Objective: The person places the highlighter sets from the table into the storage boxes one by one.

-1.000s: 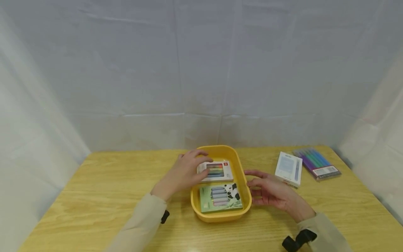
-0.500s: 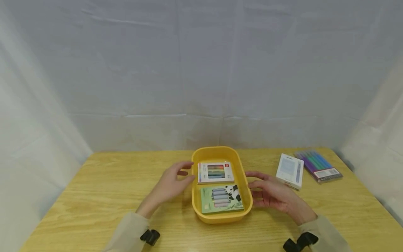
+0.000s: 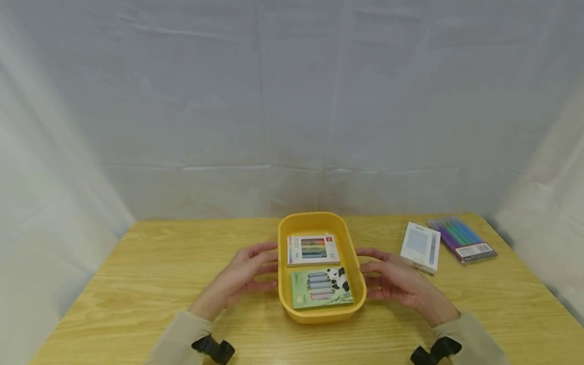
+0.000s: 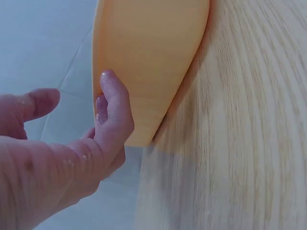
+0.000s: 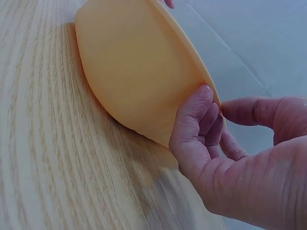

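A yellow plastic basket (image 3: 321, 317) stands on the wooden table, long side running away from me. Inside, a white box of coloured sticks (image 3: 313, 249) lies at the far end. Nearer lies a green box with a panda picture (image 3: 321, 288). My left hand (image 3: 244, 274) is at the basket's left side; its bent fingers (image 4: 115, 103) touch the outer wall while the thumb stays apart from the rim. On the right side my right hand (image 3: 399, 284) holds the basket, fingers (image 5: 189, 115) curled against the outer wall and thumb tip at the rim.
To the right lies a white box (image 3: 421, 247). Beside it is a clear pack of purple, green and blue pens (image 3: 463, 239). A white cloth sheet (image 3: 292, 111) hangs behind the table (image 3: 182, 258) and at both sides.
My left hand has drawn back from above the white box inside the basket and moved left and down to the basket's outer left side. The right hand has stayed in place.
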Demonstrator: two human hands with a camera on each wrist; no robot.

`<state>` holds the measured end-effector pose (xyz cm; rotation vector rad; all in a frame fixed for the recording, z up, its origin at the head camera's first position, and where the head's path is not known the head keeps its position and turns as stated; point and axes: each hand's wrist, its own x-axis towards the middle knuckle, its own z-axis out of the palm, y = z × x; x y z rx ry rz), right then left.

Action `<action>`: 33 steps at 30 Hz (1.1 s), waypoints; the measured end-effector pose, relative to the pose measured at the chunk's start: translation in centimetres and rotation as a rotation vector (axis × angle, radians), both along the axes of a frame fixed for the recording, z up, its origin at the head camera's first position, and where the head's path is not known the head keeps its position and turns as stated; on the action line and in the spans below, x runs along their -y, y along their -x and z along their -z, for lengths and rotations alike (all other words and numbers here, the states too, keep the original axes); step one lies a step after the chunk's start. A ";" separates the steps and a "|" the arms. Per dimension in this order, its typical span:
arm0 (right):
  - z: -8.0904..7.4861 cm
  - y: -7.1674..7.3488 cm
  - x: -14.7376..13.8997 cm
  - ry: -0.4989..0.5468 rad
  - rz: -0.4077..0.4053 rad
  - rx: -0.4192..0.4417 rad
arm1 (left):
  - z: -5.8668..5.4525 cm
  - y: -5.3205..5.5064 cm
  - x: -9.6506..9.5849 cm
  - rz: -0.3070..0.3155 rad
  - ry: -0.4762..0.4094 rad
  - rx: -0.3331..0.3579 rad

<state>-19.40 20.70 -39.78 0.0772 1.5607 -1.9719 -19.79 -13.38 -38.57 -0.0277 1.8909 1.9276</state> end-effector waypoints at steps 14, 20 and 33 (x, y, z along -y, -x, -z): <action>0.0 -0.2 0.1 -0.021 0.015 -0.001 | 0.8 -0.4 -0.4 0.027 -0.060 0.094; 0.1 -0.1 0.0 -0.180 -0.017 -0.162 | 1.2 -0.4 -0.5 0.035 -0.074 0.083; 0.2 -0.4 -0.8 -0.663 -0.136 -0.691 | 1.4 -0.4 -0.5 0.023 -0.084 0.106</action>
